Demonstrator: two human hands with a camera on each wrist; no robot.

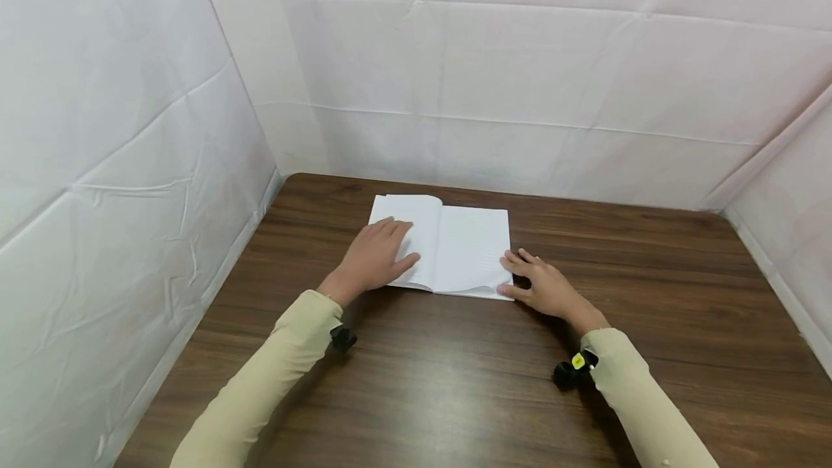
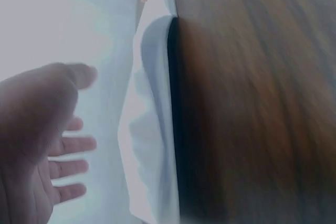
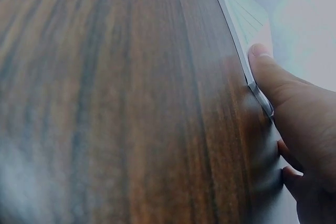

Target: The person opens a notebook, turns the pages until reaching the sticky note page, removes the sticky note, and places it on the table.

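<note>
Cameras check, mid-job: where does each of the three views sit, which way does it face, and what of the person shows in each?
Head: worn high, facing forward and down at the open book on the wooden table; shows both sleeved arms, left hand, right hand.
Left wrist: sits low, looks along the left page toward the book's near edge; shows the left hand with spread fingers.
Right wrist: sits low over the table, faces the book's right edge; shows the right hand with its thumb at the page edges.
Shared: all three show the book and the table.
</note>
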